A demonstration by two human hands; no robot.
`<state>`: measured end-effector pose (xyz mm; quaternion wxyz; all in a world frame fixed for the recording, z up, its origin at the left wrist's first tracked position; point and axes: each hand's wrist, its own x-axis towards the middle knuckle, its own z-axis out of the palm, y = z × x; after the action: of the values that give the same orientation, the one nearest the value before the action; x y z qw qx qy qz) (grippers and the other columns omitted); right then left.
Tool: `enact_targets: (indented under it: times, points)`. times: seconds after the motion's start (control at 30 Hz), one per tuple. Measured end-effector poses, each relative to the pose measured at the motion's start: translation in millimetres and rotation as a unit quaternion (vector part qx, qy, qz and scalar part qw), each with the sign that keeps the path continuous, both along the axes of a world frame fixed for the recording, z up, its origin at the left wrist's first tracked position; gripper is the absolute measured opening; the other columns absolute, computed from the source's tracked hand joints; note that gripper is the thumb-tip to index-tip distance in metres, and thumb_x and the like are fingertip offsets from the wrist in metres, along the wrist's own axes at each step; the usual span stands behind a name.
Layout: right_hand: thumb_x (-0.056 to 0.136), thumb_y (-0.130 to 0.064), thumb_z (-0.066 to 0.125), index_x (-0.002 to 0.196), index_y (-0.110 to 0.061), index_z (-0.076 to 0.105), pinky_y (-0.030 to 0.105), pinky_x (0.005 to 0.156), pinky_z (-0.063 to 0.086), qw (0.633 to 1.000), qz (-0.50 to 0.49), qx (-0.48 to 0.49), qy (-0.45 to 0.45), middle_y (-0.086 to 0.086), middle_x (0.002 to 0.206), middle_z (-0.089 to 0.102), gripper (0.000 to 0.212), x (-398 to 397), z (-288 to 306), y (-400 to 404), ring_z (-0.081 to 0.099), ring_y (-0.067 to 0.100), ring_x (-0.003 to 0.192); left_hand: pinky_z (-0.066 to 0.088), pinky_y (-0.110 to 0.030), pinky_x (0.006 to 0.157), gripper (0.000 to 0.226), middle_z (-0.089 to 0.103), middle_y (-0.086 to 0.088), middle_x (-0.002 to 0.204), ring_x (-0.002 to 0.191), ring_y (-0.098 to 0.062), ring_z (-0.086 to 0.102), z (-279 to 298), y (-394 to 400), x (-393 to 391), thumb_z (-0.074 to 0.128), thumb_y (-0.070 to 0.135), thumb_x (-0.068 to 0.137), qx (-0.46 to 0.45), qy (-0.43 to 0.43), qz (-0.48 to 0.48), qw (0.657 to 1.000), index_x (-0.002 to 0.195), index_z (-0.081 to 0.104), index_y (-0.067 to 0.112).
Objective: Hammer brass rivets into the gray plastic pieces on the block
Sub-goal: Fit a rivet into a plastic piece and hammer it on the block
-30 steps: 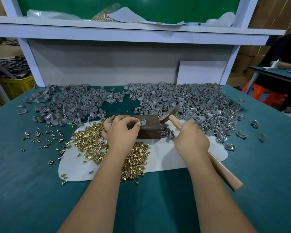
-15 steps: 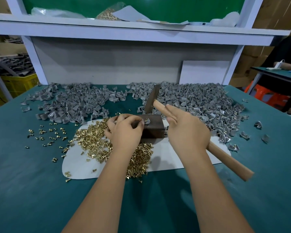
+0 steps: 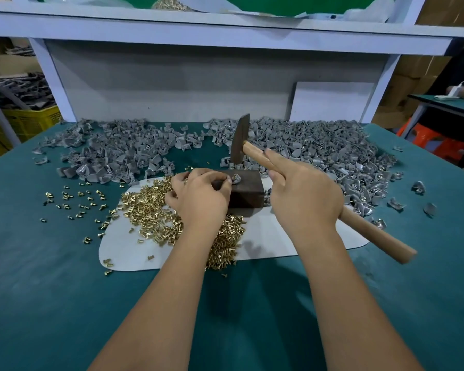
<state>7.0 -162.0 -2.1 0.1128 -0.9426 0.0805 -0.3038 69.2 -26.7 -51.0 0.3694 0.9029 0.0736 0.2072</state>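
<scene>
A small assembly workshop. Heaps of gray moulded plastic pieces (image 3: 319, 145) and loose brass rivets (image 3: 156, 210) cover a teal felt-topped surface (image 3: 51, 290) under a white painted shelf (image 3: 225, 33). A yellow plastic crate (image 3: 24, 121) of parts and brown cardboard boxes (image 3: 407, 84) stand behind.

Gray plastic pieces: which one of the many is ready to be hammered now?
The gray plastic piece lying on top of the dark block, a brass rivet in it, under the raised hammer. All others lie on the table.

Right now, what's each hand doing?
Left hand: pinching the gray piece on the block.
Right hand: gripping the raised hammer.
</scene>
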Motion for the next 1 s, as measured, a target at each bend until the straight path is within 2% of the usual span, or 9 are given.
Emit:
enact_targets:
  times: [0.1, 0.27, 0.43, 0.6, 0.8, 0.93, 1.0]
  points:
    - [0.096, -0.038, 0.05, 0.13, -0.053, 0.048, 0.028, 0.057, 0.03, 0.999, 0.004, -0.013, 0.043, -0.001, 0.092, 0.067, 0.038, 0.8, -0.7, -1.0, 0.064, 0.026, 0.083, 0.017, -0.046, 0.103, 0.013, 0.056, 0.021, 0.128, 0.132, -0.022, 0.025, 0.6, 0.1, -0.3, 0.063, 0.05, 0.089, 0.001, 0.008, -0.002, 1.0, 0.089, 0.072, 0.041]
    - [0.096, -0.036, 0.051, 0.131, -0.051, 0.048, 0.029, 0.055, 0.029, 1.0, -0.001, 0.002, 0.006, -0.003, 0.087, 0.064, 0.039, -1.1, -0.2, -1.3, 0.061, 0.026, 0.077, 0.017, -0.046, 0.103, 0.012, 0.055, 0.021, 0.129, 0.133, -0.021, 0.023, 0.4, 0.5, -0.5, 0.063, 0.048, 0.089, -0.013, 0.009, -0.005, 1.0, 0.09, 0.072, 0.04]
    - [0.096, -0.037, 0.05, 0.129, -0.055, 0.048, 0.028, 0.058, 0.031, 0.998, 0.012, -0.001, 0.056, -0.003, 0.093, 0.067, 0.038, 0.1, -0.7, -3.5, 0.063, 0.025, 0.084, 0.016, -0.046, 0.102, 0.012, 0.056, 0.022, 0.127, 0.133, -0.02, 0.023, -0.5, 0.4, -0.1, 0.063, 0.05, 0.089, -0.011, 0.009, -0.004, 1.0, 0.088, 0.072, 0.041]
    - [0.095, -0.036, 0.052, 0.13, -0.051, 0.05, 0.028, 0.055, 0.029, 1.0, 0.013, 0.01, -0.018, -0.003, 0.087, 0.066, 0.038, -1.6, -0.7, -1.9, 0.062, 0.027, 0.076, 0.016, -0.045, 0.104, 0.013, 0.057, 0.022, 0.124, 0.132, -0.019, 0.024, -1.2, -1.5, 0.9, 0.065, 0.049, 0.088, -0.027, 0.004, 0.008, 1.0, 0.085, 0.073, 0.04]
    - [0.095, -0.035, 0.053, 0.129, -0.049, 0.052, 0.028, 0.054, 0.028, 1.0, 0.018, -0.013, -0.02, -0.004, 0.086, 0.066, 0.037, -1.9, -3.5, -3.6, 0.061, 0.025, 0.075, 0.018, -0.047, 0.105, 0.014, 0.058, 0.02, 0.125, 0.133, -0.021, 0.024, -3.2, -0.2, -0.1, 0.063, 0.047, 0.089, -0.012, -0.012, 0.003, 1.0, 0.089, 0.074, 0.039]
    - [0.095, -0.035, 0.051, 0.131, -0.05, 0.05, 0.027, 0.052, 0.025, 0.998, 0.01, 0.029, -0.05, -0.004, 0.083, 0.063, 0.039, 0.3, -3.9, -1.6, 0.044, 0.019, 0.063, 0.016, -0.046, 0.106, 0.016, 0.063, 0.016, 0.121, 0.133, -0.02, 0.027, -2.9, -4.5, -2.6, 0.063, 0.044, 0.089, 0.016, -0.045, 0.03, 0.998, 0.092, 0.076, 0.035]
    - [0.095, -0.034, 0.052, 0.131, -0.05, 0.05, 0.026, 0.051, 0.024, 0.998, 0.004, 0.027, -0.054, -0.004, 0.083, 0.064, 0.039, 0.0, -3.5, -1.9, 0.042, 0.018, 0.062, 0.016, -0.046, 0.106, 0.017, 0.062, 0.017, 0.121, 0.133, -0.02, 0.027, -2.4, -4.6, -2.8, 0.063, 0.045, 0.089, 0.013, -0.041, 0.031, 0.999, 0.092, 0.076, 0.035]
